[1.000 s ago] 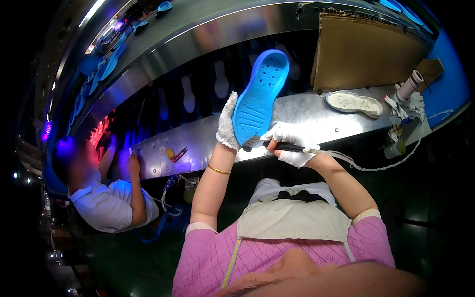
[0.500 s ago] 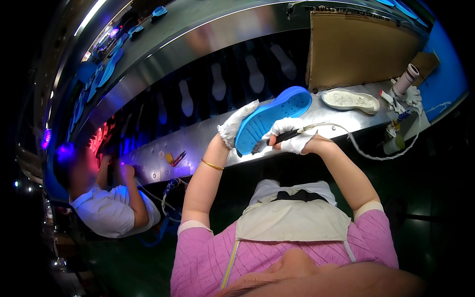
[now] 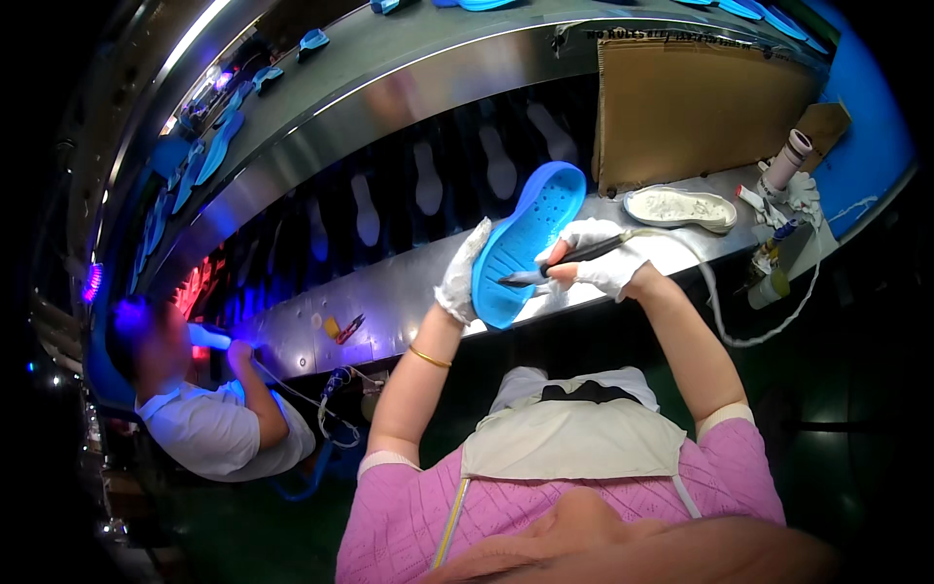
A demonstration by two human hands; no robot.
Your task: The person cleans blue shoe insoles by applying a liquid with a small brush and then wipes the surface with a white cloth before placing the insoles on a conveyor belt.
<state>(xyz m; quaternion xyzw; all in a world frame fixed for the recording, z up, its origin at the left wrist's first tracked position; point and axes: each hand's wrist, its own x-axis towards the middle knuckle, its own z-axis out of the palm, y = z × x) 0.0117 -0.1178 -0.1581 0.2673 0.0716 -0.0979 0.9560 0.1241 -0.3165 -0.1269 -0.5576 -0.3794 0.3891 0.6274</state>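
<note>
My left hand, in a white glove, grips the left edge of a blue shoe sole, tilted above the metal bench with its hollow side towards me. The sole has small holes at the far end and ribs nearer me. In my right hand, in a white glove with bare fingertips, is a brush with a black handle. Its dark tip lies over the ribbed inside of the sole; whether it touches cannot be told. A pale tube runs from the handle's back end off to the right.
A white-coated sole lies on the metal bench, before a cardboard sheet. Right of it stand a pink cylinder and bottles. Several dark soles line the recess behind. A co-worker sits left, near pliers.
The sole has swung more upright and shifted slightly left. My right hand has raised the brush, its tip now over the ribs. The co-worker now holds up a bluish-white piece.
</note>
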